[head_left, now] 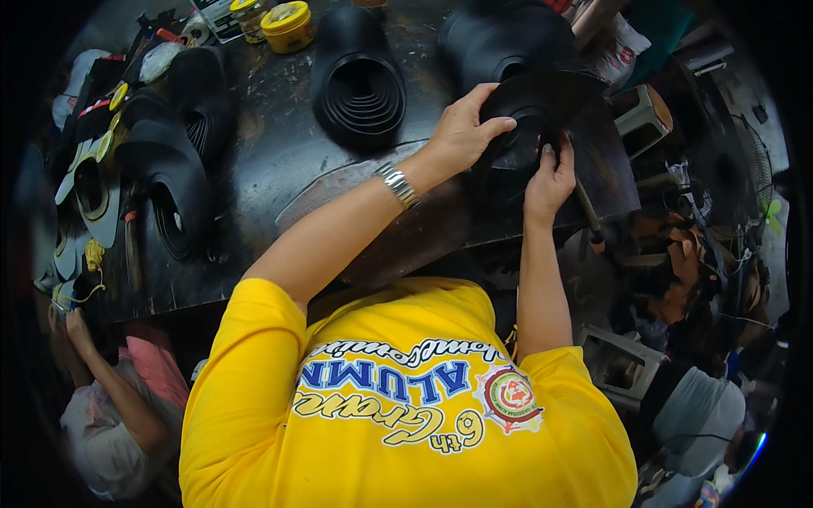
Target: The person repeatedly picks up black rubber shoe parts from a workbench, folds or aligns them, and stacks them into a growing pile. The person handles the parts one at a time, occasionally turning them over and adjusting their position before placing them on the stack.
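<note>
Above the right part of the dark table (258,140), a black, curved, flexible piece (555,89) with a rounded cut-out is held between my hands. It looks like a shoe upper and is partly blurred. My left hand (461,140) grips its left side, thumb on top. My right hand (549,190) pinches its lower edge, with the fingers pointing up. Just beyond it lies a stack of similar black pieces (474,46), partly covered by the held one. Left of my hands sits another nested stack (360,93), its layered openings facing me.
More nested black pieces (161,182) fill the table's left. A yellow-lidded jar (288,27) stands at the back. At far left, another person's hands (72,326) work near yellow string (93,254). A stool (645,120) and clutter stand beyond the right edge.
</note>
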Tool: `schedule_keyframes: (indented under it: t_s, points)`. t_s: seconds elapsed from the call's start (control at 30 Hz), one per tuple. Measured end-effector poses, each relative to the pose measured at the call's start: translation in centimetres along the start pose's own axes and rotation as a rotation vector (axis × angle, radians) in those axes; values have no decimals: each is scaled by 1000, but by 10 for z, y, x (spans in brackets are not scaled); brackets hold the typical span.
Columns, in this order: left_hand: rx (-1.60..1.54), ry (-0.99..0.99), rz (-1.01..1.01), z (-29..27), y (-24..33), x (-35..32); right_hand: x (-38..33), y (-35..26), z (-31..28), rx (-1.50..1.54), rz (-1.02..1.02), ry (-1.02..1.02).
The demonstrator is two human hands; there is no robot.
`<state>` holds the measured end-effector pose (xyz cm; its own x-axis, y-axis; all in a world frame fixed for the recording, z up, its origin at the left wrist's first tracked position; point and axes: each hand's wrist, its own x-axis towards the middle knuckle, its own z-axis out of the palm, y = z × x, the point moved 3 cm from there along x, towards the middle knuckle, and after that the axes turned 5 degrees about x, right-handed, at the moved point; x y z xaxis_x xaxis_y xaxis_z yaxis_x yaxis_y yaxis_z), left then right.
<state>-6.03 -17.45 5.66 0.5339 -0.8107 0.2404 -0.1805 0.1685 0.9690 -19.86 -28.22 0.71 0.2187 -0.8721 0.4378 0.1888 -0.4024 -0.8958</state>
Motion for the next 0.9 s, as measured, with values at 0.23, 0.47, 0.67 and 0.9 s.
schedule_keyframes:
  t_s: [0.23, 0.47, 0.67, 0.9]
  points:
    - [354, 238, 259, 15, -26, 35, 35, 30, 25, -305, -118, -24]
    - [548, 444, 278, -11, -32, 79, 61, 46, 68, -273, -228, 3]
    - [528, 474, 307, -25, -40, 106, 73, 45, 74, -345, -154, -100]
    - [567, 503, 145, -39, -49, 111, 77, 54, 91, -490, -212, -109]
